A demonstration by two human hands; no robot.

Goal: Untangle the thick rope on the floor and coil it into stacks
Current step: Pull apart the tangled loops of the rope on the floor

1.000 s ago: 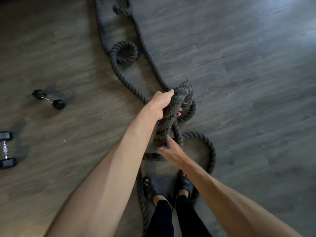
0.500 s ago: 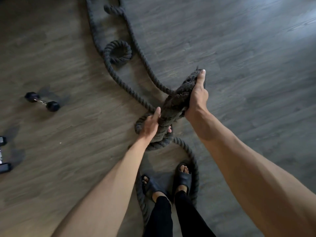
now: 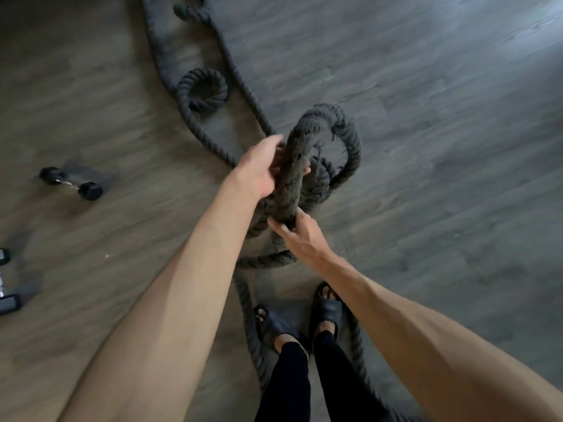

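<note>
A thick dark grey rope [image 3: 341, 129] runs over the wooden floor from the top of the view down past my feet. A raised loop of it arches in the middle of the view. My left hand [image 3: 262, 169] grips the left side of that loop near its top. My right hand [image 3: 300, 236] holds the same strand lower down, fingers curled round it. Under the loop, more turns lie coiled on the floor. Further up, the rope makes a small closed curl [image 3: 202, 88] and a knotted bend [image 3: 189, 10].
A small black dumbbell [image 3: 71, 184] lies on the floor at the left. A larger dumbbell [image 3: 6, 284] sits at the left edge, partly cut off. My feet in black sandals [image 3: 327, 309] stand between two rope strands at the bottom.
My right hand has dropped from the top of the raised rope to its lower end. My left hand has risen to the upper part. The lifted rope now forms an open loop.
</note>
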